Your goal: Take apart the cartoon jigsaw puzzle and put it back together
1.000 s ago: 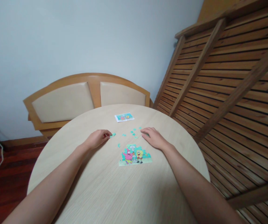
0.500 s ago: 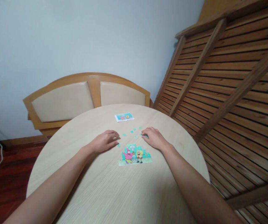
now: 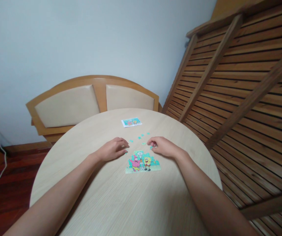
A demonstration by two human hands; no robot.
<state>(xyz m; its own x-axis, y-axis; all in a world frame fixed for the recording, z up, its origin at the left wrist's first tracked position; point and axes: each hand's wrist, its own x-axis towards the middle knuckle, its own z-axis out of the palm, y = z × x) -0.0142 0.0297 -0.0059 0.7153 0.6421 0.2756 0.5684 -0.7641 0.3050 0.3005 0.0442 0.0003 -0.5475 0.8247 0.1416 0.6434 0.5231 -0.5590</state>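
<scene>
A partly built cartoon jigsaw puzzle (image 3: 142,162) lies on the round pale wooden table (image 3: 121,203). Several loose teal pieces (image 3: 140,137) are scattered just beyond it. My left hand (image 3: 112,149) rests on the table left of the puzzle, fingers curled down over a teal piece at its fingertips. My right hand (image 3: 162,146) sits at the puzzle's upper right corner, its fingertips pinched on a small teal puzzle piece (image 3: 151,147).
A small reference picture card (image 3: 131,122) lies near the table's far edge. A wooden bench with two beige padded backs (image 3: 91,101) stands behind the table against the wall. A slatted wooden frame (image 3: 241,82) leans at the right. A cable hangs at far left.
My left hand slid right toward the puzzle, covering loose pieces. My right hand drew in left and closed its fingertips on a teal piece. The view shifted slightly.
</scene>
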